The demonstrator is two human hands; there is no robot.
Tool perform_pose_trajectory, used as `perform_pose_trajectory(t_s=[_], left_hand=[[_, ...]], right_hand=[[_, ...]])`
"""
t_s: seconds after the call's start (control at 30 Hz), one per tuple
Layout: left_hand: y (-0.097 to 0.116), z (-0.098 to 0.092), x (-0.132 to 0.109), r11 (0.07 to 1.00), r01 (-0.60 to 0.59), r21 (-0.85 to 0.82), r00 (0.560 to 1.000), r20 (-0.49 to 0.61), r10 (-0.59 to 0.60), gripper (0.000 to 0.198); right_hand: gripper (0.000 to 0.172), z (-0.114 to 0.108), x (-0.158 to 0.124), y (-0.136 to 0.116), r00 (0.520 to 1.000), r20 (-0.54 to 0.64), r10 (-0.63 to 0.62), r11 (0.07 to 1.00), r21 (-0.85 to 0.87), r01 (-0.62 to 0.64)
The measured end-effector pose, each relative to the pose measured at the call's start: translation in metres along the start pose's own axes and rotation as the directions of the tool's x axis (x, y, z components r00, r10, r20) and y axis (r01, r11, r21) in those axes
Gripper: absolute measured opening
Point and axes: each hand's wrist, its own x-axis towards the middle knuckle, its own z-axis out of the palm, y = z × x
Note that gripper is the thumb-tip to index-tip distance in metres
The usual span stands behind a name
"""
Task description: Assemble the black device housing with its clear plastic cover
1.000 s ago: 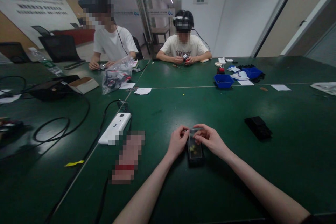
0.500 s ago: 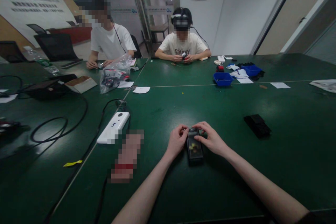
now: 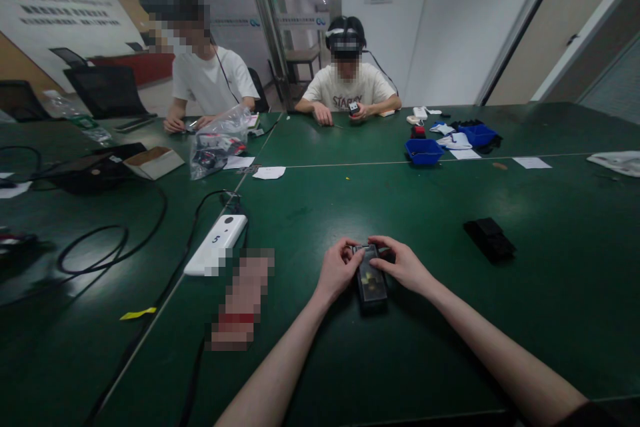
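Note:
A dark rectangular case with a see-through lid (image 3: 373, 283) lies on the green table (image 3: 430, 360), in front of me. At its far left corner my left hand (image 3: 340, 265) grips the edge, thumb on the lid and fingers curled. My right hand (image 3: 397, 263) holds the far right side, its thumb on the lid and its index finger along the far edge. Yellowish shapes show faintly through the lid; what they are is too unclear to tell. A black pouch (image 3: 490, 239) lies to the right, apart from both hands.
A white power bank (image 3: 217, 243) and a blurred pinkish item (image 3: 245, 293) lie to the left, beside black cables (image 3: 163, 293). Blue trays (image 3: 424, 151), a plastic bag (image 3: 215, 147) and a cardboard box (image 3: 154, 161) are farther back. Two people sit across the table.
My left thumb has shifted right onto the lid's far end. Across the table, one person's hand has moved away from the small object and down to the table.

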Motion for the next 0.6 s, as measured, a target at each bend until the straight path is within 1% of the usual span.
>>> perform_pose_trajectory(t_s=[0.07,0.13,0.2,0.27,0.37,0.5,0.6], left_hand=[[-0.001,0.001,0.0,0.999,0.01,-0.03,1.0,-0.021,-0.011,0.024],[-0.002,0.002,0.0,0.997,0.035,-0.064,0.999,-0.039,-0.037,0.025],[-0.003,0.003,-0.001,0.995,0.051,-0.087,0.997,-0.055,-0.056,0.025],[-0.004,0.003,0.0,0.993,0.051,-0.103,0.995,-0.08,-0.059,0.025],[-0.004,0.001,0.0,0.988,0.037,-0.152,0.992,-0.113,-0.054,0.025],[-0.002,-0.001,0.0,0.969,0.024,-0.245,0.989,-0.135,-0.058,0.028],[0.0,0.0,0.0,0.961,0.013,-0.278,0.988,-0.146,-0.055,0.029]], right_hand=[[0.043,0.001,0.0,0.001,0.998,-0.01,0.062,0.998,0.009,-0.062],[0.038,0.001,0.0,0.0,0.996,-0.009,0.087,0.996,-0.024,-0.087],[0.033,0.003,0.0,-0.001,0.997,-0.004,0.075,0.995,-0.06,-0.075],[0.034,0.005,-0.001,-0.001,0.999,-0.014,0.045,0.996,-0.07,-0.046],[0.043,0.008,-0.002,0.001,1.0,-0.028,-0.008,0.999,-0.037,0.006],[0.061,0.013,-0.005,0.008,0.995,0.065,-0.078,0.99,0.125,0.069],[0.065,0.015,-0.006,0.01,0.991,0.102,-0.089,0.978,0.198,0.067]])
